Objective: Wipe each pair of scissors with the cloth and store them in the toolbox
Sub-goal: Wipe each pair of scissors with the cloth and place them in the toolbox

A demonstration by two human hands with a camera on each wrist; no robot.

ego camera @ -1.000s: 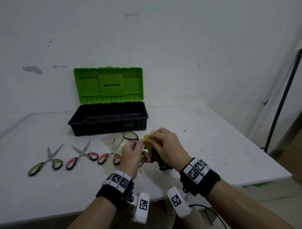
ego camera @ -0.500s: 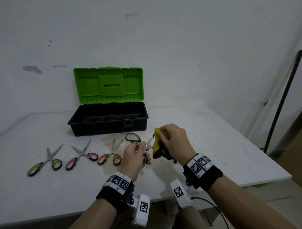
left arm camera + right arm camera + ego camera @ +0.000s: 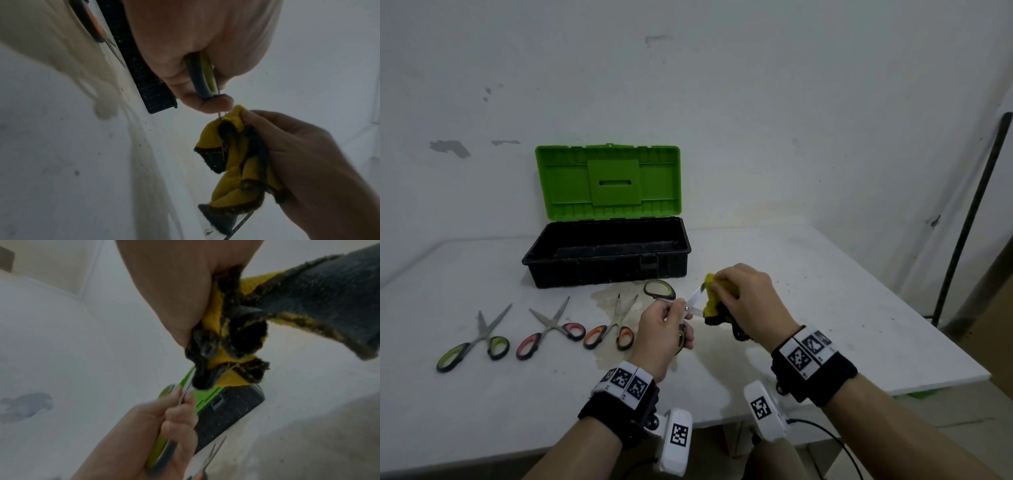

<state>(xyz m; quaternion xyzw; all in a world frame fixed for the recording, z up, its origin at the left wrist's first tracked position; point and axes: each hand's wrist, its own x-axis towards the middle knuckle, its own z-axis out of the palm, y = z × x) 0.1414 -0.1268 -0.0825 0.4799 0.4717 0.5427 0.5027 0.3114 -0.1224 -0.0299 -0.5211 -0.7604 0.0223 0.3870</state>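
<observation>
My left hand (image 3: 666,325) grips a pair of grey-and-green scissors (image 3: 659,289) by the handles, its blades spread apart toward the right. My right hand (image 3: 743,298) holds a yellow and dark grey cloth (image 3: 711,301) bunched around the blades, just in front of the toolbox. In the left wrist view the cloth (image 3: 232,162) hangs from the right hand's fingers below the handle (image 3: 202,78). Three more pairs lie in a row on the table: green-handled (image 3: 472,342), red-handled (image 3: 548,330) and orange-handled (image 3: 613,329). The black toolbox (image 3: 606,267) stands with its green lid (image 3: 609,181) raised.
The white table (image 3: 825,308) ends at a front edge near my wrists and a right edge by a black pole (image 3: 972,219). A pale stain (image 3: 606,298) marks the table under the orange scissors. A white wall rises behind the toolbox.
My right hand has slid the cloth outward along the blades, up and to the right. The left hand has stayed near the same place with the scissors.
</observation>
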